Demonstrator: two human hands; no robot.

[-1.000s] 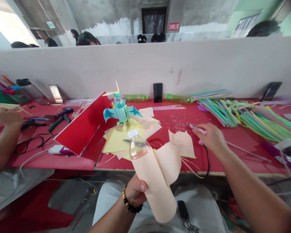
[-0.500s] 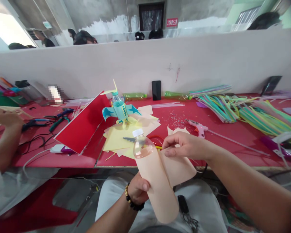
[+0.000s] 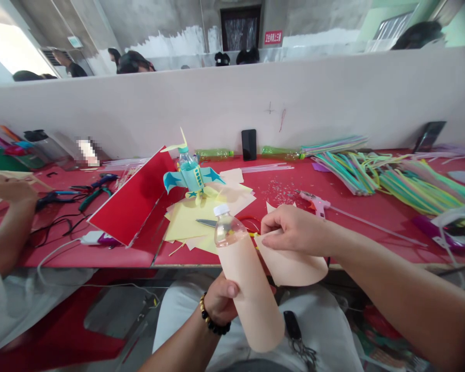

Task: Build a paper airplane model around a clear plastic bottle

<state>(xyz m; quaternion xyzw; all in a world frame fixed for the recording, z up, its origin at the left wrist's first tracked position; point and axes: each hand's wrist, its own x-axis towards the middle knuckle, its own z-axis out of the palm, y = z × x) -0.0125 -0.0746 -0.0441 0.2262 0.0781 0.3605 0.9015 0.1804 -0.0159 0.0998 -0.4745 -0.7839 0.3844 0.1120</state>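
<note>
My left hand [image 3: 220, 299] is wrapped round a clear plastic bottle [image 3: 229, 231] with a white cap, its body covered in peach-coloured sheet. The bottle tilts, its cap toward the table. To its right, my right hand [image 3: 294, 227] pinches the upper edge of a peach sheet [image 3: 296, 266], which curves down beside the bottle. Whether this sheet joins the bottle's covering I cannot tell. Behind the bottle neck lie scissors [image 3: 206, 222], partly hidden, over pale yellow sheets [image 3: 182, 222]. A blue bottle aeroplane [image 3: 194, 181] with a propeller and wings stands on those sheets.
A pink glue gun [image 3: 314, 201] with a glue stick lies right of centre. Coloured strips [image 3: 344, 170] are heaped at the right. A red board [image 3: 134, 199] leans at the left, near pliers [image 3: 95, 196] and cables. Another person's hand [image 3: 11, 186] is at far left.
My right hand has drawn the peach sheet slightly right, and a narrow gap now shows between it and the bottle. My left hand keeps its hold on the bottle.
</note>
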